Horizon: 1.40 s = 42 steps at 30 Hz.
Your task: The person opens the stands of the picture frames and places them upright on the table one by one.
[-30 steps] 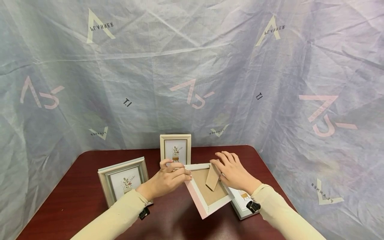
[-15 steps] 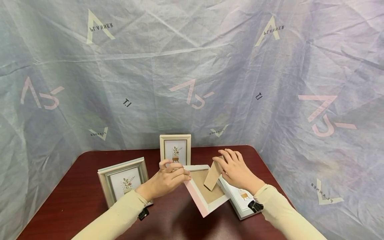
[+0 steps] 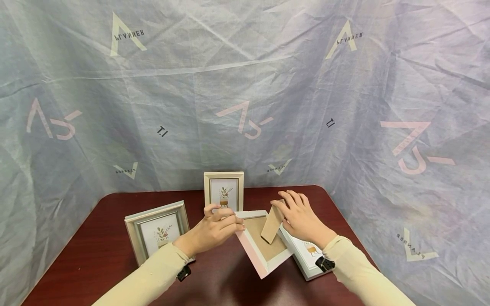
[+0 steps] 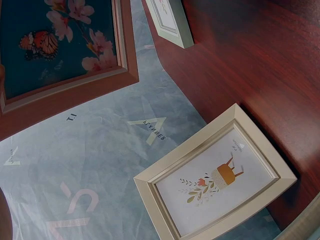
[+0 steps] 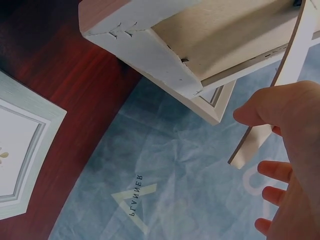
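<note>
A pink picture frame (image 3: 250,250) is held tilted above the table, its brown backing facing the head camera. My left hand (image 3: 212,227) grips its upper left edge. With thumb and fingers, my right hand (image 3: 302,216) pinches the free end of the stand leg (image 3: 272,225), which sticks out from the backing. The right wrist view shows the thumb laid across that flat leg (image 5: 252,142), the other fingers curled behind. In the left wrist view the frame's front rim (image 4: 131,60) surrounds a picture of a butterfly and pink blossoms.
On the dark red table (image 3: 103,238), a silvery-beige frame (image 3: 132,233) stands at left and a cream frame (image 3: 223,174) at the back. A pale frame (image 3: 306,270) lies at right, partly under the right arm. A printed grey cloth (image 3: 199,106) hangs behind.
My right hand has shifted slightly up and right, drawing the stand leg's end outward from the backing. The pink frame has tilted a little; in the last half second almost nothing has moved.
</note>
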### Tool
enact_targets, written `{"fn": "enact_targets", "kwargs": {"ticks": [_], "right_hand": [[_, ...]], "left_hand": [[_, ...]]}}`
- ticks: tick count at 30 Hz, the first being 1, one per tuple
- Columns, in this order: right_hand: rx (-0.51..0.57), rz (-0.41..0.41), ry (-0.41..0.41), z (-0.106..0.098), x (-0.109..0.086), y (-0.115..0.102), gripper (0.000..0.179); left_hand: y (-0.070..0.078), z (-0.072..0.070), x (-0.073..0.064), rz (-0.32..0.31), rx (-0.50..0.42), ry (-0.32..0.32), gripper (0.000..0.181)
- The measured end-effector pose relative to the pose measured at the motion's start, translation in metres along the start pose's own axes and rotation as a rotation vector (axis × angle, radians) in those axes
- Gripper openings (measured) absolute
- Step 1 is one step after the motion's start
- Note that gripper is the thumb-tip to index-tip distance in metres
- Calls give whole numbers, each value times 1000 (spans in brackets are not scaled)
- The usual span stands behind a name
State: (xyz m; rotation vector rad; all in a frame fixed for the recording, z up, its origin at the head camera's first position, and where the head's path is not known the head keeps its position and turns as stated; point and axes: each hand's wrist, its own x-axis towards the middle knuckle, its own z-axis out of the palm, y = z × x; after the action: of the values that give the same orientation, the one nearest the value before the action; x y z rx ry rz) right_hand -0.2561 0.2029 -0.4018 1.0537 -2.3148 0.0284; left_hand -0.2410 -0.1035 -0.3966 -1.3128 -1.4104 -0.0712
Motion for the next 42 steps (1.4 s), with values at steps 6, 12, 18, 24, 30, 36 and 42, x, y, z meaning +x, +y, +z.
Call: {"fn": "enact_targets", "kwargs": {"ticks": [6,12,18,24,30,36,42], "right_hand": [[3,3,4,-1,-1,0,58],[16,14,18,-5,-2,0,58],[28,70,7,-9,-8,3,59],[33,113,17,-10,-16,7,60],[44,138,55,-9,-23,9,60],[59,180,48,-9,-29,8,60],[73,217,33,-7,-34,7,60]], "left_hand": [[0,0,2,1,1,8,23],[0,0,2,-4,-4,5,22],[0,-4,3,-24,-15,-20,13],[0,-6,5,-77,-15,-12,19],[-1,-7,7,-150,-26,-4,21],[-1,-7,7,-214,-39,10,22],[0,-9,6,-271,-28,-18,28]]}}
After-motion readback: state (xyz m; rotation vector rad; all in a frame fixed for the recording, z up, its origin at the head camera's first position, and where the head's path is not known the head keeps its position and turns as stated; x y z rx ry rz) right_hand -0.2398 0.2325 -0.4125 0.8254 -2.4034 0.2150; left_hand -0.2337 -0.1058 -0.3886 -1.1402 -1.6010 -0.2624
